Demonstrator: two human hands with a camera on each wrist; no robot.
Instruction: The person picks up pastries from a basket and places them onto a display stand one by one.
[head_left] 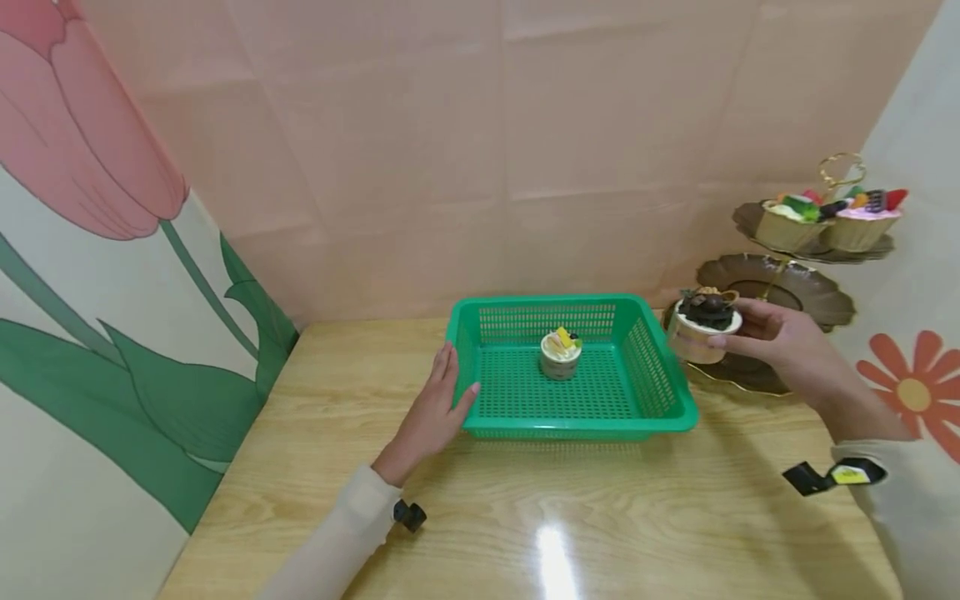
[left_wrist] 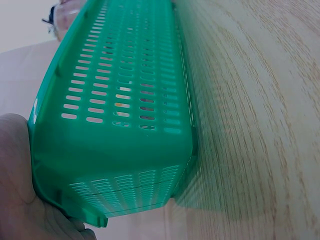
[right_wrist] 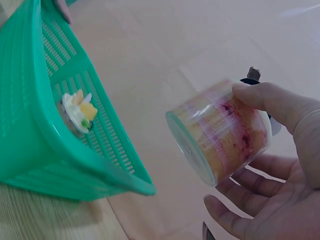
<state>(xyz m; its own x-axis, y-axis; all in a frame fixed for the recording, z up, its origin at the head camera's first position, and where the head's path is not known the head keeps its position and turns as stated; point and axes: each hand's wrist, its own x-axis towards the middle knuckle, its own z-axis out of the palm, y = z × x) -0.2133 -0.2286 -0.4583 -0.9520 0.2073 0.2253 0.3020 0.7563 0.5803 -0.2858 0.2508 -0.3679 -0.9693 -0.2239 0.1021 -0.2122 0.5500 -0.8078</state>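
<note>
A cake cup with a dark chocolate topping is gripped by my right hand beside the basket's right end. In the right wrist view this clear cup is tilted and shows pink and yellow layers, with the thumb on its side. My left hand rests with straight fingers against the left end of the green basket, thumb at its front corner. Inside the basket stands a second cake cup, topped with cream and yellow fruit pieces.
A tiered brown stand with a gold handle is at the right, behind my right hand. Two fruit-topped cupcakes, one green-topped and one pink-topped, sit on its top tier. The wooden table meets a pink backdrop behind.
</note>
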